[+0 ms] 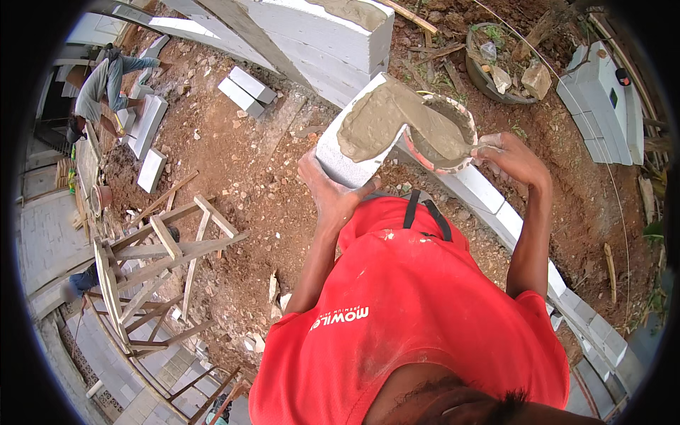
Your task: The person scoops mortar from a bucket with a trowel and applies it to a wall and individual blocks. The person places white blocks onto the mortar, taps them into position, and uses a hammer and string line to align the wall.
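My left hand (331, 188) grips the lower end of a white lightweight block (333, 150), thumb and fingers spread around its sides. Thick grey-brown mortar (372, 124) covers much of the block's upward face. My right hand (511, 157) is closed around the handle end of what looks like a trowel (448, 138), its blade coated in mortar. That blade lies over a round bucket (468, 117) with a reddish, mortar-smeared rim, right beside the block. The mortar on blade and block appears to run together. The bucket's underside is hidden.
A white block wall (326, 42) stands ahead, and a low block course (489, 190) runs along my right. A tub of debris (506, 88) and stacked blocks (602, 106) lie far right. At left are a wooden trestle (159, 262) and a bending co-worker (106, 88).
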`<state>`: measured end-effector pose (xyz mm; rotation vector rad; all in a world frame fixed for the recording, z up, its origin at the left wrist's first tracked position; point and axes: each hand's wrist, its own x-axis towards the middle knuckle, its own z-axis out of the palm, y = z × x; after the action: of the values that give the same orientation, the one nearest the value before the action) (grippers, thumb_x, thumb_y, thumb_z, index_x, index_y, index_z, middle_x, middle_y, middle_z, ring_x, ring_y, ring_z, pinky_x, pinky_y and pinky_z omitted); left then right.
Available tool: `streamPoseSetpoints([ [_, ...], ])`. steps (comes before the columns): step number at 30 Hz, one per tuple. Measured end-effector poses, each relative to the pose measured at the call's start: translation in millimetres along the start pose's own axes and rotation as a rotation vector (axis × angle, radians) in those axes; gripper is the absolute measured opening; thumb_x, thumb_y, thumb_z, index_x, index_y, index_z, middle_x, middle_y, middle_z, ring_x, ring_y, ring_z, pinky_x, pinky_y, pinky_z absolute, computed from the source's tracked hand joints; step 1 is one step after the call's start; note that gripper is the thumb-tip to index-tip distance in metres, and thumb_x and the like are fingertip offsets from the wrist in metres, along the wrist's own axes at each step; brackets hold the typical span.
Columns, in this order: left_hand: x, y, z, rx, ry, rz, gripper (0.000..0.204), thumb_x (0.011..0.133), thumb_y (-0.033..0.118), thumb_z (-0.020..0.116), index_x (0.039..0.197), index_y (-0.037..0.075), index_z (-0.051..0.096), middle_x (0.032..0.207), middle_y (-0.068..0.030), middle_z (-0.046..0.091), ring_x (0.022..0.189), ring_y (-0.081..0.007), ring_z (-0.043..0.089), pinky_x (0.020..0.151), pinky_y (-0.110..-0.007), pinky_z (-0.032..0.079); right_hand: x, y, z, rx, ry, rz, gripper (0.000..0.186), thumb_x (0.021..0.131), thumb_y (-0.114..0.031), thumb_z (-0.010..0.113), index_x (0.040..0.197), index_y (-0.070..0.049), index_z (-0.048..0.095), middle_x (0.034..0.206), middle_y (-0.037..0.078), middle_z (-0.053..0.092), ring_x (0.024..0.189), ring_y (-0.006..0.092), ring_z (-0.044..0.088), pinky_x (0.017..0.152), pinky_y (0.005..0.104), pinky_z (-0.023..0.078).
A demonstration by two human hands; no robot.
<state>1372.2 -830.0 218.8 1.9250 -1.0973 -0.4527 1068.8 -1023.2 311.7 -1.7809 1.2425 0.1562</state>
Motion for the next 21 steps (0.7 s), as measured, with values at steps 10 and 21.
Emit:
streamPoseSetpoints([
  [10, -6.0, 1.2, -6.8, -0.002, -0.054, -0.034, 0.117, 0.05, 0.038, 0.102, 0.139, -0.002, 0.037, 0.129, -0.0153, 0.04, 0.125, -0.0328, 0.044, 0.11, -0.047, 0.036, 83.2, 186.3, 60.5, -0.086, 0.156, 0.416, 0.033, 0.08, -0.033, 0.071, 0.082, -0.001, 0.076, 0.069, 0.012, 0.07, 0.055, 0.0184, 0.063, 0.05, 0.0368, 0.049],
  [21, -15.9, 10.3, -30.2, -0.087, -0.188, 0.12, 0.112, 0.046, 0.033, 0.101, 0.137, 0.001, 0.044, 0.126, -0.0137, 0.041, 0.123, -0.0313, 0.045, 0.11, -0.045, 0.038, 144.3, 77.0, 174.1, 0.492, -0.103, -0.23, 0.091, 0.061, -0.02, 0.096, 0.142, -0.005, 0.058, 0.153, 0.019, 0.05, 0.144, 0.0298, 0.045, 0.12, 0.0432, 0.034],
])
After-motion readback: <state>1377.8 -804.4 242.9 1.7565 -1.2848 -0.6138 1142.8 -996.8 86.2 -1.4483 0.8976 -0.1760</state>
